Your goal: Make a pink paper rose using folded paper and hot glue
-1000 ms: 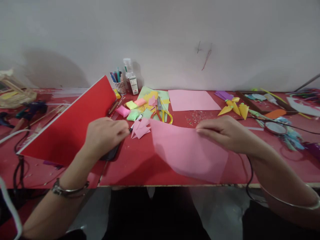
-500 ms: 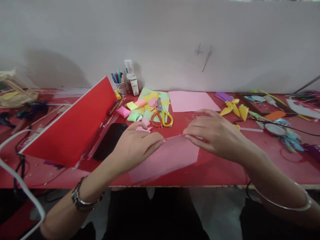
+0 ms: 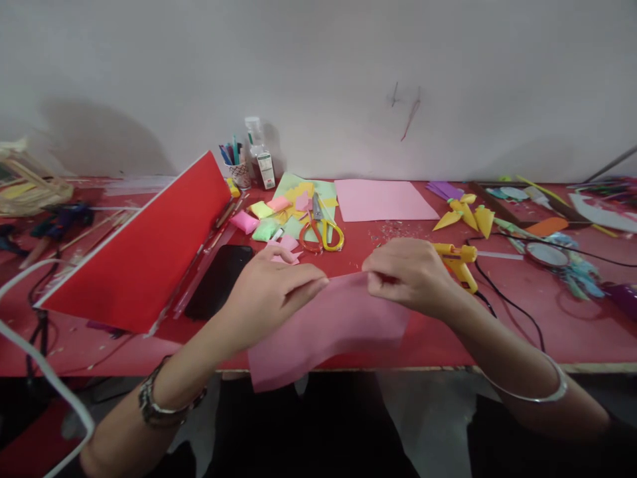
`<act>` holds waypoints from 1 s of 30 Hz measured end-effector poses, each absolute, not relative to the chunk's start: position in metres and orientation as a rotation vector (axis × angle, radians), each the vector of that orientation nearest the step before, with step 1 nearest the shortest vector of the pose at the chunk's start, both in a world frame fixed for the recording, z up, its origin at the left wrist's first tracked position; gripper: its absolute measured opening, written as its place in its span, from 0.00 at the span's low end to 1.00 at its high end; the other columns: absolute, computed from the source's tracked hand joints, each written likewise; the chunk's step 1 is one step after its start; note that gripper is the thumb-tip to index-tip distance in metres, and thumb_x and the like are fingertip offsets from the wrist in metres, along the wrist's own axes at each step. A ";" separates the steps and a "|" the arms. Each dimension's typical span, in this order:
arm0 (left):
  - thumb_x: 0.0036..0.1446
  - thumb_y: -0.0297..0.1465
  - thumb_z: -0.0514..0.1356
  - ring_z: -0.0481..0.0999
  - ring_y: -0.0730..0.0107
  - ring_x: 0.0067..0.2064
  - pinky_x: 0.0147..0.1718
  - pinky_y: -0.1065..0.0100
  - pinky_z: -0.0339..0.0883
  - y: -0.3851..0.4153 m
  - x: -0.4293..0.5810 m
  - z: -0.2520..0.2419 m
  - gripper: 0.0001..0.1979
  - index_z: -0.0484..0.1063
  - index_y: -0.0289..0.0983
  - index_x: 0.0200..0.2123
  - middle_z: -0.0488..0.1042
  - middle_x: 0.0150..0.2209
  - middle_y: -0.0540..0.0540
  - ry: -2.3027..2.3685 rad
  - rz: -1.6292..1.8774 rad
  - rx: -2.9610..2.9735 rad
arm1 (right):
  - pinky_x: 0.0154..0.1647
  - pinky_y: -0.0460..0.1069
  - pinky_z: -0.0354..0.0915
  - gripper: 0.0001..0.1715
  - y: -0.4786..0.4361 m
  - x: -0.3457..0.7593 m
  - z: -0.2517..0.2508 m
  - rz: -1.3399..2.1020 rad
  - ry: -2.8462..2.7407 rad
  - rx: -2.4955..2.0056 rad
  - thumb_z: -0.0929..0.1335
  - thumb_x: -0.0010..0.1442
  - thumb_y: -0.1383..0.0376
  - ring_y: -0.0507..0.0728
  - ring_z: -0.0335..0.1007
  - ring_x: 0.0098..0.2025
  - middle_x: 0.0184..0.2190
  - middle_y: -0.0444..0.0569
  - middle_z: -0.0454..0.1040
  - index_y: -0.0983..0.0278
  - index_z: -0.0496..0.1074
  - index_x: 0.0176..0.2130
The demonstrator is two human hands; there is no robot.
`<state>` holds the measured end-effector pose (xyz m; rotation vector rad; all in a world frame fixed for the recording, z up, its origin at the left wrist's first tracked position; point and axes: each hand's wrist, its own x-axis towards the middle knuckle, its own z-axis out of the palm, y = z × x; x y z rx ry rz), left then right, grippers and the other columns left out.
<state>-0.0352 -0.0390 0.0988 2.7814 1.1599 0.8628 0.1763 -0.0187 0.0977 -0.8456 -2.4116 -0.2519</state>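
Note:
A pink paper sheet (image 3: 328, 322) hangs between my two hands, its lower left corner reaching over the table's front edge. My left hand (image 3: 276, 289) pinches its top edge toward the left. With fingers curled, my right hand (image 3: 405, 275) grips the same edge farther right. Just beyond the paper lie scissors (image 3: 332, 236) with one red and one yellow handle loop. A yellow glue gun (image 3: 458, 262) rests beside my right wrist, partly hidden by it. Left of my left hand is a black phone (image 3: 219, 282).
A red board (image 3: 144, 252) leans at the left. Behind it stand a pen cup (image 3: 239, 174) and a bottle (image 3: 261, 159). Another pink sheet (image 3: 385, 200) lies by the wall. Yellow paper cones (image 3: 462, 216) and a brown tray (image 3: 522, 216) are at the right; a white cable (image 3: 47, 372) loops at the left.
My right hand has curled its fingers and shifted slightly, uncovering the glue gun. The pink sheet's lower edge has come toward me and now bends past the table edge.

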 end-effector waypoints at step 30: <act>0.51 0.22 0.47 0.56 0.77 0.15 0.21 0.70 0.54 -0.026 -0.032 0.088 0.15 0.62 0.37 0.15 0.62 0.11 0.56 0.913 0.809 3.419 | 0.24 0.43 0.50 0.17 -0.027 0.180 0.108 0.438 -2.744 -1.053 0.57 0.61 0.62 0.48 0.58 0.21 0.19 0.41 0.64 0.64 0.66 0.26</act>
